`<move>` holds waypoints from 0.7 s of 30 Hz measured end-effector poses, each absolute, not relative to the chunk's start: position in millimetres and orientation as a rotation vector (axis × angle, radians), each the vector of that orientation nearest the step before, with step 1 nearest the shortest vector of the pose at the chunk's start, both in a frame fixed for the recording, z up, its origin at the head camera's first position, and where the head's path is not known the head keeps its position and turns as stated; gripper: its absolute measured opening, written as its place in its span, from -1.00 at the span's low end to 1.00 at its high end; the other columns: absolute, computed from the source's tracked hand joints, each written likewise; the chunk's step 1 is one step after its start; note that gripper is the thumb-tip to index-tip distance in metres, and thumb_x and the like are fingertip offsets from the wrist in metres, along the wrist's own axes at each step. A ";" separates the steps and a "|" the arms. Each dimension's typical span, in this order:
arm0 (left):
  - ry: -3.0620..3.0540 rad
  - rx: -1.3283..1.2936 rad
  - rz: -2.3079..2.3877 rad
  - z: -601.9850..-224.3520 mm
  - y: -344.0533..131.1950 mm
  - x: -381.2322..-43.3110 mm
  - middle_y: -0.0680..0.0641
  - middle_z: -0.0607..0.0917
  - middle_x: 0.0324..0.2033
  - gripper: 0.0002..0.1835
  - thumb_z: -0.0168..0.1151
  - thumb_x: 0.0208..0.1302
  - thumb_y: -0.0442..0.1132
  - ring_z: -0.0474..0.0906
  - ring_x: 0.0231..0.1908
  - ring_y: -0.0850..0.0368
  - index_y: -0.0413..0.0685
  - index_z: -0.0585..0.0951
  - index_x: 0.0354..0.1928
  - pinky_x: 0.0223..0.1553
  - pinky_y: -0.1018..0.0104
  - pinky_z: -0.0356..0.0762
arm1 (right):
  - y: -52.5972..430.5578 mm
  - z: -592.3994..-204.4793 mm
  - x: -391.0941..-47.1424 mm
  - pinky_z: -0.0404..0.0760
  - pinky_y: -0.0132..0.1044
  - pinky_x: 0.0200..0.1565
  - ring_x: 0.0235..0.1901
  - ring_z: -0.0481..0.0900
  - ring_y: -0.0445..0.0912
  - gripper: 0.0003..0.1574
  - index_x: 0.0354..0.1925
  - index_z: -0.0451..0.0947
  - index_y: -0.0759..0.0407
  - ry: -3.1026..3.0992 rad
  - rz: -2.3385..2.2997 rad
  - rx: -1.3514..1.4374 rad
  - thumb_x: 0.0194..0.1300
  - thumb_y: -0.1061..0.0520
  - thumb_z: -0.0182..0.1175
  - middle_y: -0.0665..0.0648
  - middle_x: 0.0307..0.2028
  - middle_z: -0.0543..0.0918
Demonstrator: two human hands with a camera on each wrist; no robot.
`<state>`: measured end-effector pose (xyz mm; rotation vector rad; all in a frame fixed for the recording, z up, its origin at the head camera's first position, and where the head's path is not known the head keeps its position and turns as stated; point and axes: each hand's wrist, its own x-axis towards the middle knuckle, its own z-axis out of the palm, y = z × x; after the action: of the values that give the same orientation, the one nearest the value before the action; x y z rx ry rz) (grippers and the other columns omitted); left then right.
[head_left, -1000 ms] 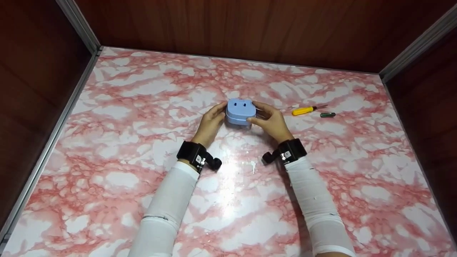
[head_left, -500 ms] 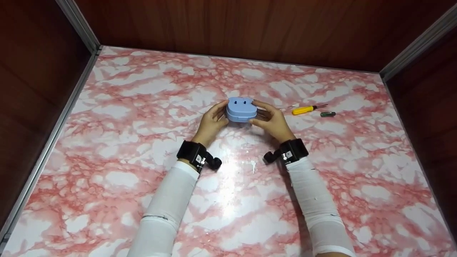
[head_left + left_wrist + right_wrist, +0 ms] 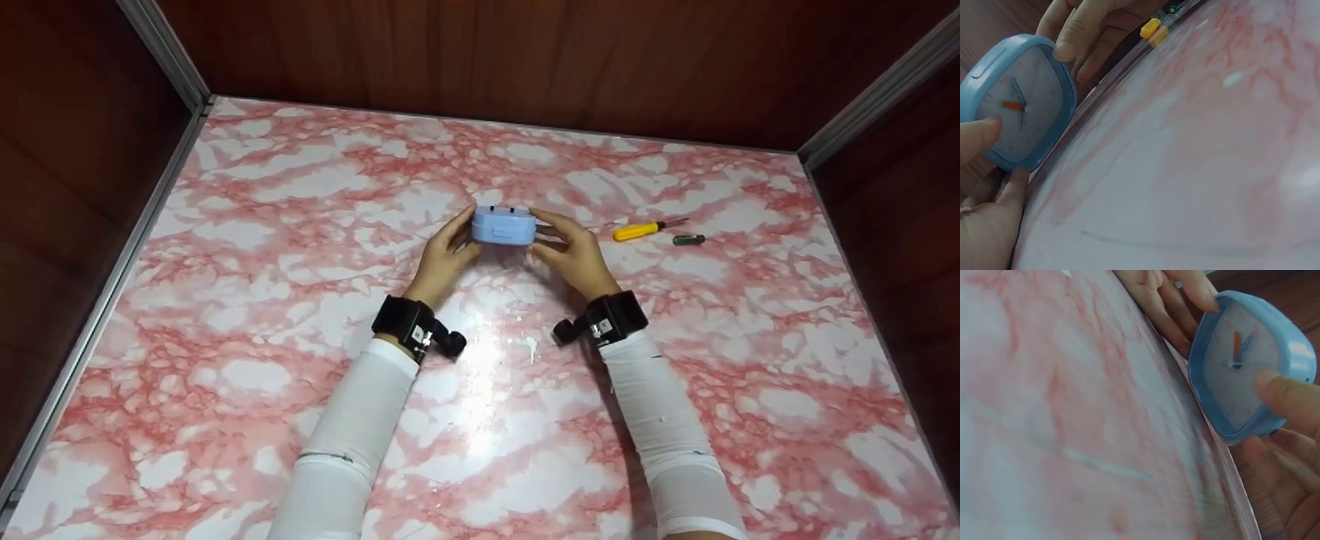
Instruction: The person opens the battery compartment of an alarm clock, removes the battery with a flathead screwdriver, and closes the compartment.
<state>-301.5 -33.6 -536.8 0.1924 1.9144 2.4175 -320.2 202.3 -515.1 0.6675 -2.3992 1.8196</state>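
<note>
A light-blue alarm clock [image 3: 504, 231] is between my two hands, near the middle of the table. My left hand [image 3: 442, 262] grips its left side, and my right hand [image 3: 576, 259] grips its right side. From above, its edge with a raised bar shows, with two small dark spots along the far edge. The white dial [image 3: 1027, 107] with an orange hand shows in the left wrist view, my left thumb [image 3: 979, 138] over it. In the right wrist view, my right thumb [image 3: 1280, 391] lies over the dial [image 3: 1241, 365]. Fingers behind the clock are partly hidden.
A yellow-handled screwdriver [image 3: 637, 232] lies right of my right hand, with a small dark green piece [image 3: 688, 240] beside it. Dark wood panels [image 3: 495, 67] wall the back and sides of the pink-and-white marbled table [image 3: 300, 247].
The clock has tilted in my hands: its side with two dark spots has turned away from the head view, and the edge with the raised bar has come into sight. My forearms hardly moved.
</note>
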 end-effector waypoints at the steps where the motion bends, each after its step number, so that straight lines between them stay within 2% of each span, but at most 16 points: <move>1: 1.916 0.192 2.415 -536.8 -33.7 -301.5 -0.14 0.29 0.50 -0.30 0.16 0.34 -0.57 0.29 0.43 -0.05 -0.06 0.34 0.50 0.35 0.34 0.40 | 202.3 -514.7 -319.9 0.63 -0.13 0.19 0.20 0.56 0.22 -0.30 0.34 0.44 0.38 -2.381 1.822 0.666 0.24 0.45 0.33 0.38 0.28 0.49; 6: 1.859 0.172 2.434 -536.7 -33.8 -300.3 -0.14 0.32 0.49 -0.38 0.22 0.42 -0.40 0.37 0.39 -0.04 -0.04 0.37 0.48 0.30 0.33 0.48 | 200.0 -512.0 -317.7 0.62 -0.14 0.19 0.22 0.55 0.22 -0.38 0.29 0.48 0.42 -2.307 1.857 0.643 0.27 0.40 0.33 0.38 0.22 0.54; 10: 1.855 0.185 2.457 -537.0 -32.9 -299.3 -0.16 0.31 0.48 -0.41 0.23 0.43 -0.33 0.34 0.41 -0.03 -0.09 0.39 0.46 0.33 0.37 0.43 | 197.1 -513.2 -316.2 0.63 -0.14 0.18 0.19 0.59 0.18 -0.43 0.24 0.53 0.43 -2.291 1.879 0.572 0.27 0.37 0.36 0.38 0.18 0.59; 16: 1.815 0.220 2.504 -538.4 -33.1 -300.2 -0.23 0.38 0.43 -0.44 0.13 0.48 -0.38 0.36 0.39 -0.04 -0.26 0.34 0.47 0.36 0.32 0.39 | 193.7 -514.6 -317.5 0.69 -0.25 0.09 0.05 0.68 0.03 -0.49 0.15 0.60 0.43 -2.296 1.918 0.444 0.25 0.30 0.41 0.36 0.08 0.67; 21: 1.839 0.242 2.518 -538.8 -33.7 -302.1 -0.25 0.44 0.36 -0.49 0.09 0.48 -0.44 0.37 0.36 -0.03 -0.28 0.35 0.43 0.39 0.30 0.36 | 191.8 -514.9 -319.3 0.74 -0.29 -0.05 -0.07 0.72 -0.06 -0.54 0.11 0.64 0.39 -2.272 1.985 0.332 0.27 0.23 0.41 0.31 0.03 0.72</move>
<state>-302.1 -33.7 -538.8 0.2422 1.8393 2.5183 -319.3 191.8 -514.9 0.3320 -2.2723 1.9855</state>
